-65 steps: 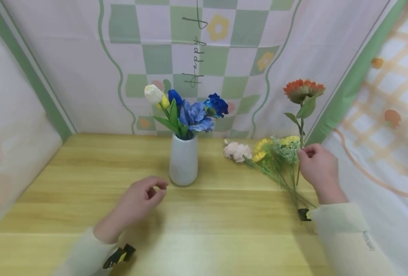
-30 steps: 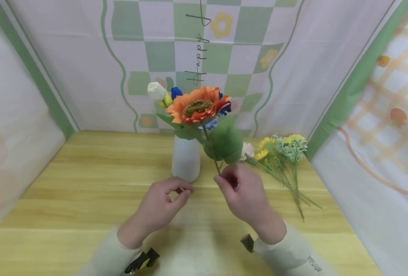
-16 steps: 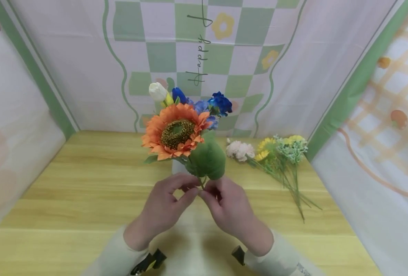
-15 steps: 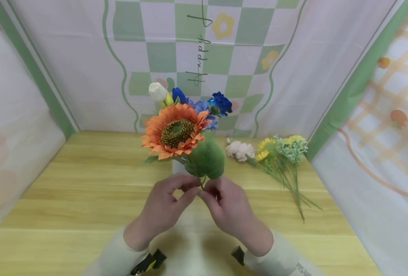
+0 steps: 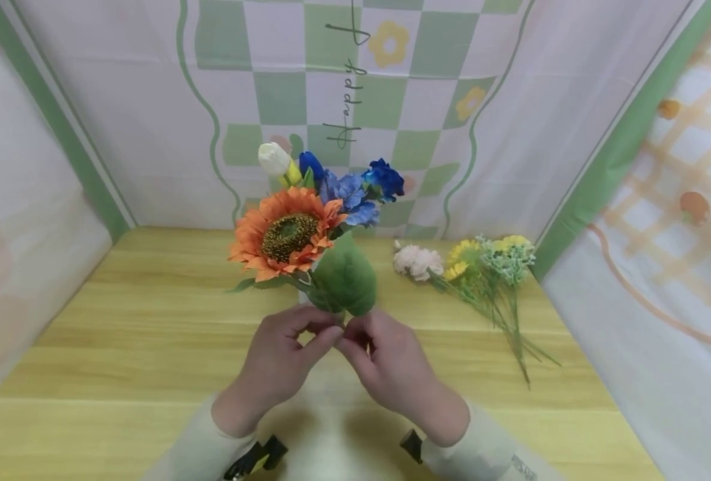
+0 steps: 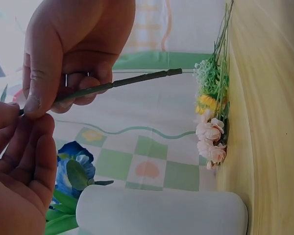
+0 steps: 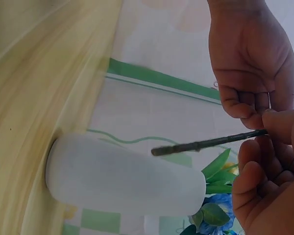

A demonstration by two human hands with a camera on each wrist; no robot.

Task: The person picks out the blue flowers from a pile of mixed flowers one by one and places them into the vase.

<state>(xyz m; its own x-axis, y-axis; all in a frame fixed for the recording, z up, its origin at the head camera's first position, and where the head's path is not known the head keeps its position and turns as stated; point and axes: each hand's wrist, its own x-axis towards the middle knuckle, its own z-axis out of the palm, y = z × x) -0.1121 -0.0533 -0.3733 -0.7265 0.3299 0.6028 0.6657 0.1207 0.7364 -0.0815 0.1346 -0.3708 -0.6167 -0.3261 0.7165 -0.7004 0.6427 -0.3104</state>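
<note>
Orange sunflower (image 5: pixel 289 230), just one, stem (image 7: pixel 210 143) pinched by two hands (image 5: pixel 280 357) (image 5: pixel 391 364), one white vase (image 7: pixel 122 176) behind

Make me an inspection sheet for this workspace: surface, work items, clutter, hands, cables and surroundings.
Surface: light wood-grain tabletop.
Job's things: orange sunflower-like flower, held raised, the lower end of its thin dark-green stem free; tall smooth white vase, upright, with white, yellow and blue flowers in it.
Clutter: fluffy pale-pink flowers, yellow flowers and a pale-green sprig, lying at the person's right.
Hands: left hand and right hand pinch the stem.
Cables: nothing seen.
Surroundings: green-and-white checked backdrop lettered "Happy".
</note>
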